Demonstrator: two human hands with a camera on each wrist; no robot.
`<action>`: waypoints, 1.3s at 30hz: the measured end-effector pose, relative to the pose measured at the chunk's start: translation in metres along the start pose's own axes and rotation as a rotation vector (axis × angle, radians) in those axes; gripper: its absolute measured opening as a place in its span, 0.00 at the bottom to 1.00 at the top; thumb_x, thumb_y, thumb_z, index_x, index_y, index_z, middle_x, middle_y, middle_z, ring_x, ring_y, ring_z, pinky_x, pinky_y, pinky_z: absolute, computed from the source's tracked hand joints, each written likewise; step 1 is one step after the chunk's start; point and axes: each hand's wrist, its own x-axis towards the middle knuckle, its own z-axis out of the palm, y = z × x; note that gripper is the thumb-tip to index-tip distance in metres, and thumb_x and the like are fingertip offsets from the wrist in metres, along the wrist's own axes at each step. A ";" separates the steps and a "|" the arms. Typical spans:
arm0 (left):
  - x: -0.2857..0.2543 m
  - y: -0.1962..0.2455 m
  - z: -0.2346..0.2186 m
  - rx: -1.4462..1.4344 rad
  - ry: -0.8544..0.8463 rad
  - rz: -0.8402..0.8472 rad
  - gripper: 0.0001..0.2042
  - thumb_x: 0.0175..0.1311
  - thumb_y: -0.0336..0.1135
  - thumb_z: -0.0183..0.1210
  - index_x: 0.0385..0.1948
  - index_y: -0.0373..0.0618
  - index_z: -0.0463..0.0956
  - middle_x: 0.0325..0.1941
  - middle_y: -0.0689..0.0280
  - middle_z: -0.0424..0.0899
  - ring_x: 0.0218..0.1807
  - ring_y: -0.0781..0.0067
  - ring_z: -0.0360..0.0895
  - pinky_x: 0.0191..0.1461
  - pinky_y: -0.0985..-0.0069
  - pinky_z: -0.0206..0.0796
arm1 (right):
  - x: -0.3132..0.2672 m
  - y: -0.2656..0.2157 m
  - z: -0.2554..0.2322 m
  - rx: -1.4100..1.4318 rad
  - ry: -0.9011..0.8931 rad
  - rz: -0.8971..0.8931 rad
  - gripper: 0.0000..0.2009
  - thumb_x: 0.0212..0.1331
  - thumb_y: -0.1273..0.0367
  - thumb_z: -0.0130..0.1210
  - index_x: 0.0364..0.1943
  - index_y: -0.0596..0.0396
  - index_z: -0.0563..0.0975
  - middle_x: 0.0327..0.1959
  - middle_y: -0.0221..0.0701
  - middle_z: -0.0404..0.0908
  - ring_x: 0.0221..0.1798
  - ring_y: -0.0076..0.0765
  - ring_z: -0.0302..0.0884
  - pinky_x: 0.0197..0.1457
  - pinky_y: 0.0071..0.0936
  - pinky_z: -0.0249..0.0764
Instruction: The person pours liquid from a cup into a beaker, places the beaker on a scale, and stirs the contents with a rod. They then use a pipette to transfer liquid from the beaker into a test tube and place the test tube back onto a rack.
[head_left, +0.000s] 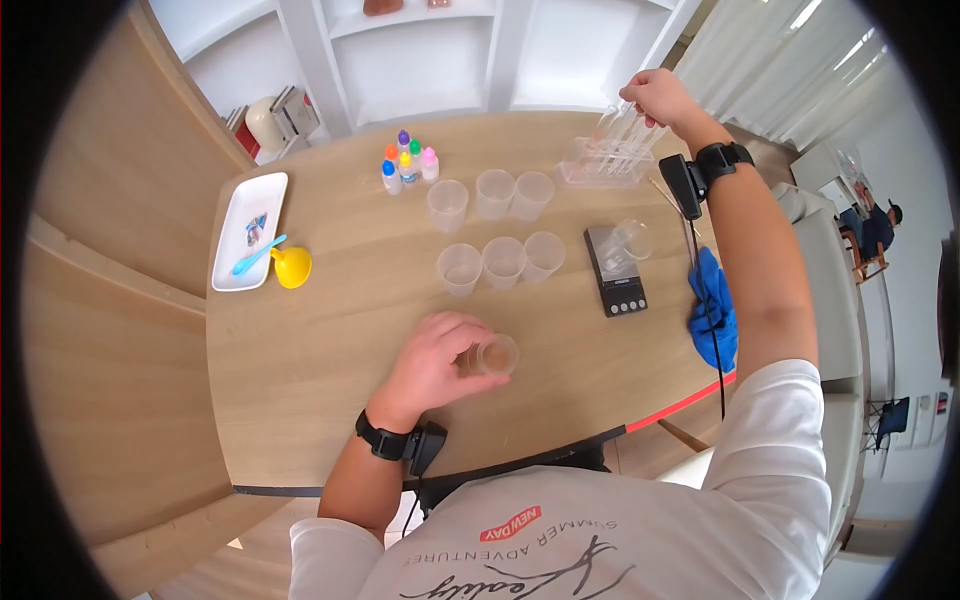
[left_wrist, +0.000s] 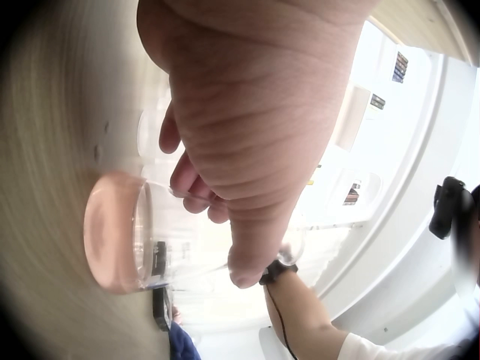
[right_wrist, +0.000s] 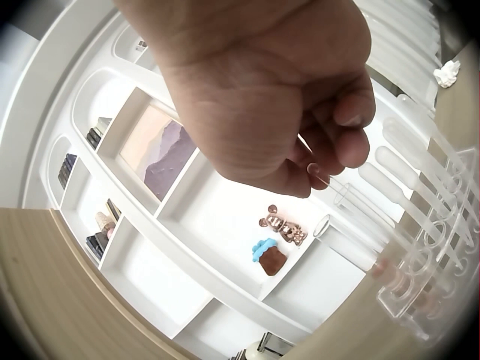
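The white shirt (head_left: 590,490) is nearest, printed "NEW DAY" in a red box, with "SUMMER ADVENTURE" beside it; the black script is harder to make out. Just beyond it, over the near part of the table (head_left: 330,370), the left hand (head_left: 440,360) has its thumb and fingers curled round a cup (head_left: 498,355). The cup is clear and round, with peach-coloured contents (left_wrist: 109,232) low in it.

To the right lie a blue cloth (head_left: 712,310) and a black scale (head_left: 604,250) with four round buttons, its label too small to read; a clear beaker (head_left: 634,240) is on it. To the left, a yellow funnel (head_left: 292,268) sits against a white tray (head_left: 250,195) holding a light-blue spoon (head_left: 257,256) and a small packet (head_left: 256,228), its print unreadable. In the middle stand six translucent tumblers (head_left: 503,262), in two rows of three.

Farther off are six bottles (head_left: 408,165), capped purple, orange, green, yellow, pink and blue, and a clear rack (head_left: 600,175) holding tubes (right_wrist: 349,244) and white-bulbed droppers (right_wrist: 405,169). Above the rack, the right hand (head_left: 665,97) pinches the top of a thin clear rod (right_wrist: 334,184). White shelves (head_left: 412,70) stand behind
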 end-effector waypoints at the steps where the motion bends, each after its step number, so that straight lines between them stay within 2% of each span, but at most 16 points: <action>1: 0.000 -0.001 0.000 0.001 0.001 -0.003 0.20 0.45 0.44 0.76 0.38 0.46 0.82 0.42 0.66 0.84 0.47 0.61 0.79 0.53 0.66 0.68 | -0.001 0.000 0.000 0.005 0.019 0.000 0.14 0.57 0.63 0.57 0.38 0.61 0.81 0.24 0.31 0.79 0.19 0.28 0.77 0.22 0.30 0.69; 6: 0.002 0.000 -0.001 0.007 0.005 0.041 0.20 0.42 0.39 0.78 0.38 0.47 0.81 0.43 0.64 0.84 0.45 0.60 0.80 0.49 0.67 0.72 | -0.006 -0.003 0.001 -0.032 0.082 -0.038 0.16 0.57 0.60 0.57 0.38 0.62 0.81 0.25 0.35 0.81 0.19 0.32 0.78 0.29 0.32 0.75; 8: 0.002 0.000 -0.001 0.005 0.006 0.043 0.20 0.42 0.39 0.78 0.38 0.47 0.81 0.43 0.64 0.84 0.45 0.60 0.80 0.49 0.68 0.72 | -0.013 -0.008 0.000 -0.114 0.129 -0.056 0.19 0.58 0.58 0.54 0.39 0.62 0.82 0.27 0.38 0.83 0.26 0.37 0.82 0.38 0.35 0.78; 9: 0.002 0.000 -0.001 0.004 0.007 0.045 0.20 0.42 0.39 0.78 0.38 0.47 0.81 0.43 0.64 0.84 0.45 0.60 0.80 0.48 0.68 0.72 | -0.013 -0.008 0.000 -0.113 0.132 -0.054 0.19 0.58 0.58 0.54 0.39 0.62 0.82 0.27 0.38 0.83 0.26 0.37 0.82 0.38 0.35 0.78; 11: 0.002 -0.001 0.000 0.006 0.003 0.048 0.20 0.42 0.39 0.78 0.37 0.47 0.81 0.43 0.64 0.84 0.45 0.61 0.80 0.49 0.68 0.72 | -0.012 -0.006 -0.001 -0.340 0.205 -0.119 0.20 0.59 0.53 0.55 0.41 0.56 0.83 0.38 0.42 0.85 0.41 0.40 0.84 0.46 0.37 0.78; 12: 0.002 -0.001 0.000 0.008 0.002 0.049 0.20 0.42 0.39 0.79 0.37 0.47 0.81 0.43 0.65 0.84 0.45 0.61 0.80 0.49 0.68 0.72 | -0.013 -0.004 0.000 -0.338 0.208 -0.118 0.20 0.59 0.53 0.55 0.41 0.56 0.83 0.38 0.42 0.85 0.41 0.40 0.84 0.46 0.37 0.78; 14: 0.002 0.001 -0.001 0.008 0.000 0.035 0.20 0.42 0.39 0.79 0.37 0.47 0.81 0.43 0.65 0.84 0.45 0.61 0.80 0.49 0.68 0.72 | -0.021 -0.003 0.005 -0.517 0.329 -0.332 0.20 0.59 0.48 0.58 0.44 0.46 0.84 0.54 0.41 0.81 0.56 0.45 0.77 0.60 0.41 0.72; 15: 0.002 0.002 -0.002 0.004 -0.002 0.018 0.20 0.42 0.39 0.79 0.37 0.47 0.82 0.43 0.65 0.84 0.45 0.61 0.80 0.49 0.68 0.72 | -0.025 -0.002 0.008 -0.513 0.334 -0.331 0.20 0.59 0.48 0.58 0.44 0.46 0.84 0.54 0.41 0.81 0.56 0.45 0.77 0.60 0.41 0.72; 17: 0.003 0.003 -0.002 0.012 0.001 0.027 0.20 0.42 0.39 0.79 0.38 0.47 0.81 0.43 0.65 0.84 0.45 0.61 0.80 0.49 0.68 0.72 | -0.030 -0.002 0.012 -0.658 0.335 -0.400 0.22 0.56 0.44 0.60 0.48 0.39 0.84 0.70 0.42 0.67 0.73 0.49 0.60 0.73 0.50 0.58; 18: 0.003 0.004 -0.002 0.015 0.005 0.032 0.20 0.42 0.39 0.79 0.38 0.47 0.81 0.43 0.65 0.84 0.45 0.61 0.80 0.49 0.68 0.72 | -0.030 0.000 0.013 -0.652 0.340 -0.398 0.22 0.56 0.44 0.60 0.48 0.39 0.84 0.70 0.42 0.67 0.73 0.49 0.60 0.73 0.50 0.58; 20: 0.003 0.005 -0.002 0.007 0.003 0.011 0.20 0.44 0.42 0.78 0.37 0.47 0.82 0.42 0.65 0.84 0.45 0.61 0.80 0.50 0.68 0.71 | -0.029 0.002 0.015 -0.659 0.203 -0.362 0.25 0.54 0.43 0.59 0.52 0.38 0.83 0.74 0.42 0.61 0.80 0.53 0.44 0.76 0.67 0.40; 26: 0.004 0.004 -0.001 0.031 -0.024 -0.019 0.20 0.45 0.45 0.77 0.38 0.47 0.82 0.41 0.64 0.85 0.45 0.60 0.80 0.50 0.67 0.71 | -0.032 -0.002 0.015 -0.636 0.096 -0.315 0.22 0.48 0.47 0.65 0.46 0.39 0.86 0.75 0.43 0.60 0.81 0.54 0.41 0.77 0.68 0.37; 27: 0.003 0.006 -0.001 0.021 -0.028 -0.019 0.21 0.46 0.45 0.76 0.39 0.46 0.82 0.41 0.63 0.84 0.44 0.60 0.80 0.50 0.67 0.71 | -0.033 0.000 0.018 -0.588 0.125 -0.315 0.19 0.46 0.48 0.67 0.40 0.40 0.86 0.74 0.41 0.61 0.81 0.53 0.43 0.77 0.63 0.38; 34: 0.004 0.009 -0.003 0.043 -0.063 -0.061 0.22 0.46 0.46 0.77 0.40 0.46 0.82 0.42 0.62 0.84 0.46 0.59 0.79 0.50 0.67 0.72 | -0.025 0.009 0.027 -0.516 0.119 -0.305 0.16 0.48 0.51 0.66 0.38 0.39 0.86 0.74 0.40 0.62 0.81 0.53 0.43 0.77 0.65 0.39; 36: 0.003 0.009 -0.003 0.046 -0.072 -0.067 0.22 0.46 0.46 0.77 0.41 0.46 0.82 0.43 0.62 0.84 0.47 0.58 0.79 0.51 0.67 0.72 | -0.023 0.011 0.029 -0.475 0.108 -0.319 0.15 0.50 0.52 0.65 0.40 0.38 0.86 0.75 0.41 0.61 0.81 0.54 0.42 0.75 0.71 0.38; 39: 0.000 0.008 -0.003 0.041 -0.082 -0.067 0.24 0.45 0.47 0.77 0.42 0.46 0.81 0.44 0.61 0.84 0.47 0.57 0.79 0.51 0.66 0.73 | -0.021 0.013 0.032 -0.449 0.103 -0.322 0.14 0.51 0.53 0.65 0.38 0.38 0.86 0.74 0.41 0.61 0.81 0.54 0.42 0.75 0.72 0.38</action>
